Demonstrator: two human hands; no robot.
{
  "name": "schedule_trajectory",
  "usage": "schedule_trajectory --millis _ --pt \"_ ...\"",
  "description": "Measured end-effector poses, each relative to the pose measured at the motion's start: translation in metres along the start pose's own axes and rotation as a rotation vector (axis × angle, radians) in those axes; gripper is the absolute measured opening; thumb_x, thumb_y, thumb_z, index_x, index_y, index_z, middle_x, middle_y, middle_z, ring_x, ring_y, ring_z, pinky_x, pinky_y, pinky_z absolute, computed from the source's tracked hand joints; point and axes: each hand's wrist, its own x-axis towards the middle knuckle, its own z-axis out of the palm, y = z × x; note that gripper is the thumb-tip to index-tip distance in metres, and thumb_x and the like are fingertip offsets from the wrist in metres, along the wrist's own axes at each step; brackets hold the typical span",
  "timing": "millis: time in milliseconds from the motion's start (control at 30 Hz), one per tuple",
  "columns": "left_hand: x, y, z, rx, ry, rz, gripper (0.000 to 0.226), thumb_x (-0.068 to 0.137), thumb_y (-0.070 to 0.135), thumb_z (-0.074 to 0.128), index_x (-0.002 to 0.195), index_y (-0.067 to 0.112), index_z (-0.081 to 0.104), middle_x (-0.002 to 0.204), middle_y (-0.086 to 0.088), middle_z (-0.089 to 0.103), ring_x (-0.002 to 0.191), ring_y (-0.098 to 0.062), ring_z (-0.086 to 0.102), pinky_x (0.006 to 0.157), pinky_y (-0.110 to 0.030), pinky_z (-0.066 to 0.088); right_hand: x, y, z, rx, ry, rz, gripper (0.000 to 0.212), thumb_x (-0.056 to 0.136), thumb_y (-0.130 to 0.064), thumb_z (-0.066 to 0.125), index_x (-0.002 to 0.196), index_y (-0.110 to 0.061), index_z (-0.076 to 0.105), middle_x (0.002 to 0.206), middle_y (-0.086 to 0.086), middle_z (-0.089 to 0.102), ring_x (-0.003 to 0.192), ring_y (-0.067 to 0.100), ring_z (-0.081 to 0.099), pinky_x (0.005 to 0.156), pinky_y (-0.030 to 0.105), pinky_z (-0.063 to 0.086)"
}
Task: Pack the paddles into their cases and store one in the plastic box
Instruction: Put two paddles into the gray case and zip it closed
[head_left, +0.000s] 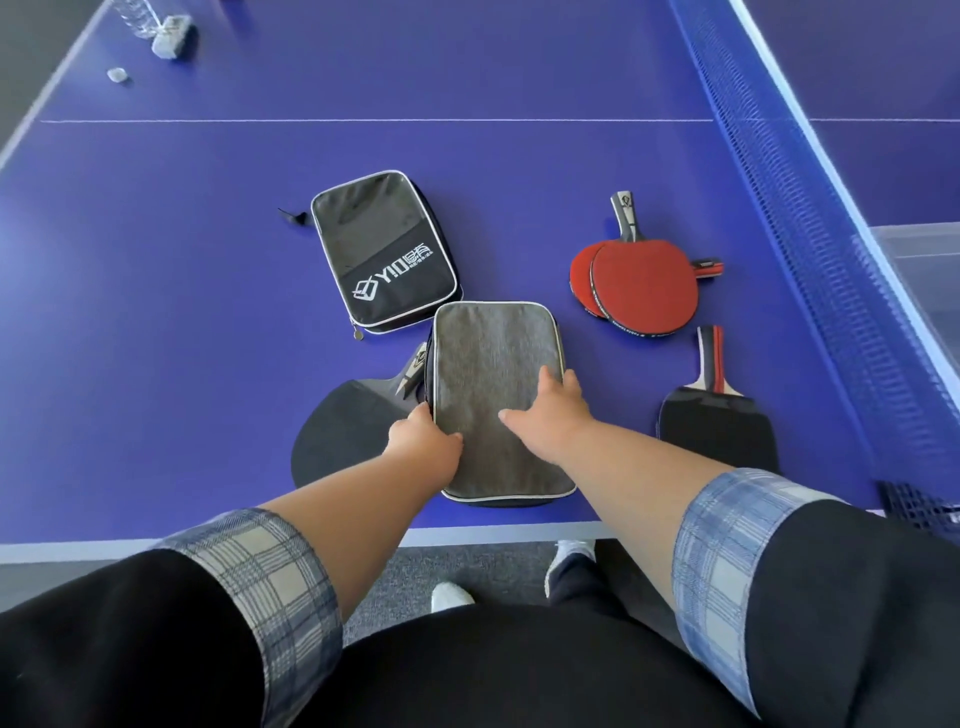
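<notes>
A blue table-tennis table is being used as the surface, with a grey case lying near the front edge and a black case just beyond it. Two red paddles are being kept stacked at right, while black paddles are lying near left and near right.

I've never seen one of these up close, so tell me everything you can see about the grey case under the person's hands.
The grey case is a flat, rounded rectangle of felt-like fabric with pale piping and a dark underside. It lies near the edge of the blue table, overlapping a black paddle's handle. The left hand grips its left edge; the right hand rests spread on top. Whether it is zipped I cannot tell.
</notes>
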Motion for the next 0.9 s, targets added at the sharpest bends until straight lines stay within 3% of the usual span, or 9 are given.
schedule_trajectory --millis 100,167,233,333,400,500,667,800,900 --pt "-0.006 0.008 0.001 0.045 0.100 0.038 0.042 0.089 0.032 0.057 0.129 0.021 0.052 0.129 -0.008 0.049 0.110 -0.034 0.055 0.093 -0.043 0.049 -0.008 -0.002 -0.004 0.003 -0.019 0.000 0.096 0.087 -0.068 0.054 0.160 -0.023 0.010 0.167 0.008 -0.002 0.152 0.032 0.013 0.119 0.046 0.027" --pt "-0.012 0.011 0.001 -0.123 0.108 0.151 0.047 0.086 0.028 0.057 0.133 0.025 0.050 0.116 0.007 0.057 0.098 -0.019 0.062 0.076 -0.034 0.053 -0.014 -0.007 -0.010 0.076 -0.012 -0.004 0.095 0.087 -0.074 0.048 0.159 -0.021 0.016 0.167 0.009 0.007 0.152 0.032 0.016 0.120 0.047 0.025" --pt "-0.024 0.018 0.000 -0.278 0.086 0.253 0.054 0.084 0.028 0.057 0.136 0.030 0.044 0.103 0.023 0.057 0.086 -0.002 0.063 0.065 -0.024 0.052 -0.022 -0.017 -0.018 0.242 -0.004 -0.050 0.093 0.087 -0.075 0.044 0.159 -0.021 0.022 0.164 0.008 0.020 0.150 0.030 0.023 0.119 0.048 0.025" --pt "-0.041 0.036 0.004 -0.291 -0.001 0.405 0.057 0.079 0.033 0.058 0.132 0.043 0.038 0.102 0.026 0.059 0.082 0.009 0.061 0.060 -0.012 0.048 -0.037 -0.035 -0.037 0.500 -0.007 -0.149 0.086 0.087 -0.072 0.045 0.156 -0.024 0.030 0.157 0.002 0.039 0.142 0.024 0.039 0.116 0.047 0.032" --pt "-0.050 0.050 0.012 -0.263 -0.115 0.499 0.051 0.077 0.028 0.058 0.116 0.053 0.036 0.087 0.026 0.063 0.077 0.014 0.061 0.051 -0.004 0.043 -0.047 -0.039 -0.057 0.504 0.043 -0.183 0.076 0.087 -0.065 0.052 0.151 -0.025 0.038 0.143 -0.005 0.053 0.130 0.018 0.050 0.111 0.044 0.038" --pt "-0.058 0.069 0.025 -0.210 -0.233 0.645 0.037 0.081 0.024 0.061 0.108 0.043 0.045 0.090 0.025 0.066 0.086 0.006 0.064 0.064 -0.006 0.047 -0.053 -0.028 -0.084 0.420 0.160 -0.187 0.051 0.090 -0.041 0.059 0.137 -0.025 0.049 0.120 -0.004 0.064 0.113 0.021 0.060 0.099 0.042 0.048" --pt "-0.056 0.099 0.048 -0.010 -0.368 0.776 0.045 0.087 0.042 0.064 0.127 0.027 0.050 0.126 0.006 0.059 0.116 -0.009 0.055 0.101 -0.036 0.046 -0.047 0.014 -0.109 0.372 0.286 -0.131 0.055 0.097 -0.022 0.052 0.150 -0.022 0.038 0.137 0.004 0.059 0.122 0.028 0.057 0.096 0.033 0.045" --pt "-0.044 0.115 0.068 0.199 -0.341 0.765 0.072 0.088 0.054 0.060 0.150 0.032 0.031 0.151 0.004 0.037 0.137 -0.011 0.034 0.109 -0.023 0.023 -0.034 0.050 -0.120 0.305 0.351 -0.114 0.071 0.099 -0.018 0.049 0.158 -0.035 0.015 0.141 0.004 0.056 0.110 0.027 0.060 0.091 0.036 0.047" --pt "-0.030 0.122 0.087 0.323 -0.354 0.691 0.083 0.089 0.058 0.056 0.156 0.033 0.015 0.160 0.004 0.021 0.143 -0.014 0.028 0.116 -0.029 0.022 -0.021 0.081 -0.125 0.138 0.400 -0.094 0.078 0.100 -0.017 0.049 0.158 -0.039 0.002 0.134 0.007 0.058 0.092 0.027 0.060 0.076 0.033 0.042"
